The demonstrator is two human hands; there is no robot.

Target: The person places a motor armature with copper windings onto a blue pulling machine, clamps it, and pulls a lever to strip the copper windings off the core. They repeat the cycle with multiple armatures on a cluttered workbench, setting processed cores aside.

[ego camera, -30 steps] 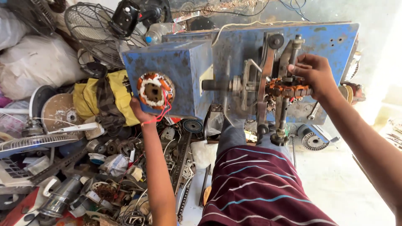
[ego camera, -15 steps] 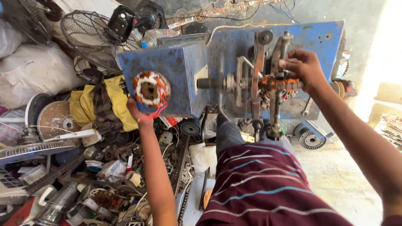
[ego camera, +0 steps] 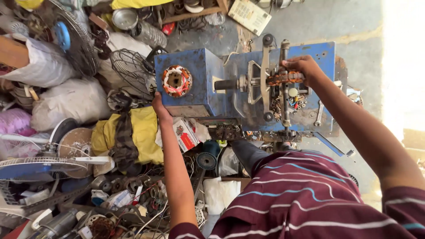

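A blue winding machine (ego camera: 318,57) stands in front of me. On its blue box (ego camera: 201,95) sits a round stator (ego camera: 176,81) with copper windings and red wires. My left hand (ego camera: 160,108) is at the box's near-left corner, just below the stator, fingers at its lower edge and mostly hidden. My right hand (ego camera: 303,66) is closed around the copper-wound coil form (ego camera: 281,78) on the machine's spindle frame (ego camera: 265,75). My striped maroon shirt fills the lower right.
Scrap is piled to the left: fan guards (ego camera: 133,71), a white fan (ego camera: 31,166), stuffed white sacks (ego camera: 71,104), a yellow cloth bundle (ego camera: 141,132), motors and wires. Small parts and a wrench (ego camera: 319,113) lie on the machine bed. Bare concrete floor (ego camera: 354,26) lies behind.
My view has tilted to look more steeply down on the machine. My left hand stays under the stator at the box and my right hand stays on the coil form.
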